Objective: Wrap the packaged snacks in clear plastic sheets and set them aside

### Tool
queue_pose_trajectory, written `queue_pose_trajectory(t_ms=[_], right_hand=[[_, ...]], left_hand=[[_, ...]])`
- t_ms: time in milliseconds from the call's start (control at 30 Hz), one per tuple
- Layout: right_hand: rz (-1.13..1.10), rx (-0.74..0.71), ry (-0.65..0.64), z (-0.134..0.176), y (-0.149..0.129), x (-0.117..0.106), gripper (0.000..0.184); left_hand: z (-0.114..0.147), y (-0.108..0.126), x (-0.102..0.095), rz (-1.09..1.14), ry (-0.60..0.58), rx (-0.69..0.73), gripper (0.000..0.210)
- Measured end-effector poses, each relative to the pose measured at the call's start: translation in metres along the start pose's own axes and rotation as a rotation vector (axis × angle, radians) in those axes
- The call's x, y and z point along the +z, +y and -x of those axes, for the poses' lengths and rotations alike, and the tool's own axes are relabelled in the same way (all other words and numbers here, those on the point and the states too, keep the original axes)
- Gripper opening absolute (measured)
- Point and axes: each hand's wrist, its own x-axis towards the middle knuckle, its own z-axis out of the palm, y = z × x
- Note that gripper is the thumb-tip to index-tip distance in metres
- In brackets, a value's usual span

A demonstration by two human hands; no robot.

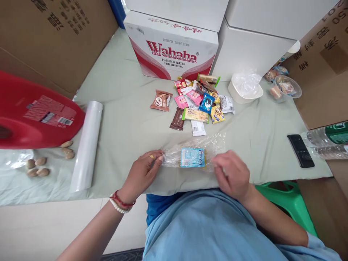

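A blue-labelled snack packet (192, 157) lies on the cloth near the front edge, inside crinkled clear plastic wrap (213, 145). My left hand (144, 168) is closed on the gathered left end of the wrap, thumb against fingers. At the opposite end, my right hand (231, 174) has its fingers curled in on the wrap's right edge; it is slightly blurred. Beyond the packet sits a pile of small wrapped snacks, among them a blue packet (206, 103), a green-ended wafer (195, 115) and a dark brown bar (177, 119). A brown round-cake packet (161, 100) lies left of them.
A roll of plastic film (87, 145) and a red jug (40, 112) stand at left, with several walnuts (40, 161) nearby. Behind are a Wahaha carton (174, 50) and white boxes. A white bowl (244, 95), black phone (300, 150) and bottles (335, 134) are at right.
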Motion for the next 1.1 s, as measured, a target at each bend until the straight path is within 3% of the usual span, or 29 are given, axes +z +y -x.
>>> queue_pose_trajectory(t_ms=[100,200,267,367,500,667,800,900,967,1000,1033,1100], right_hand=[[-0.066,-0.013,-0.114,0.004,-0.016,0.013,0.039],[-0.008,0.202,-0.164,0.003,-0.009,0.029,0.038],[-0.015,0.339,-0.225,-0.002,0.001,0.038,0.048],[-0.083,0.451,-0.33,-0.012,0.012,0.048,0.048],[-0.116,0.475,-0.389,-0.025,0.019,0.056,0.019],[0.001,0.471,-0.432,-0.034,0.019,0.062,0.02],[0.089,0.445,-0.481,-0.037,0.022,0.067,0.023],[0.098,0.444,-0.508,-0.039,0.026,0.071,0.023],[0.096,0.446,-0.525,-0.04,0.026,0.072,0.022],[0.096,0.442,-0.532,-0.04,0.026,0.073,0.022],[0.098,0.435,-0.537,-0.04,0.025,0.073,0.021],[0.106,0.419,-0.547,-0.04,0.022,0.074,0.022]], left_hand=[[-0.002,0.001,0.004,0.014,0.047,-0.005,0.052],[-0.005,0.002,0.006,0.049,0.076,-0.044,0.054],[-0.007,0.003,0.005,0.082,0.082,-0.072,0.055],[-0.012,0.003,0.003,0.089,0.073,-0.059,0.052],[-0.021,0.001,0.002,-0.035,0.082,-0.029,0.037],[-0.037,0.001,0.01,-0.227,0.094,-0.082,0.053],[-0.04,-0.004,0.014,-0.271,0.16,-0.111,0.042],[-0.027,0.0,0.006,-0.288,0.491,-0.011,0.03],[-0.012,0.014,-0.001,-0.354,0.768,0.127,0.02],[-0.004,0.024,-0.001,-0.384,0.844,0.22,0.019],[0.003,0.035,0.0,-0.398,0.855,0.328,0.022],[0.012,0.056,0.013,-0.372,0.668,0.547,0.028]])
